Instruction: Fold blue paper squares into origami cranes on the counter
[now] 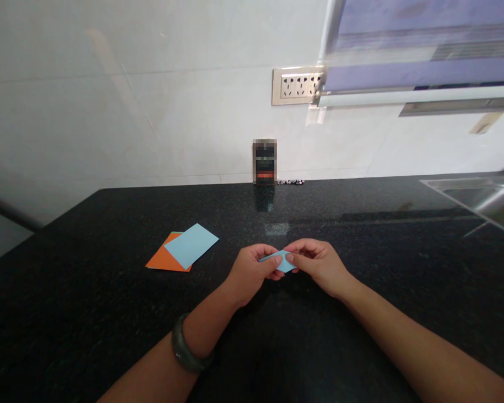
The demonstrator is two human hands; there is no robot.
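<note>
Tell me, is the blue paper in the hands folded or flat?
Folded: the small light-blue paper piece shows a narrow pointed shape, pinched by left hand and right hand.

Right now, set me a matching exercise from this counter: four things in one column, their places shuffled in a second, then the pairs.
Things:
1. folded blue paper
2. orange sheet
3. sink
4. socket strip

Places:
A. on the wall above the counter
B. set into the counter at far right
C. pinched between left hand and right hand
D. partly under a light-blue sheet

Pairs: 1-C, 2-D, 3-B, 4-A
</note>
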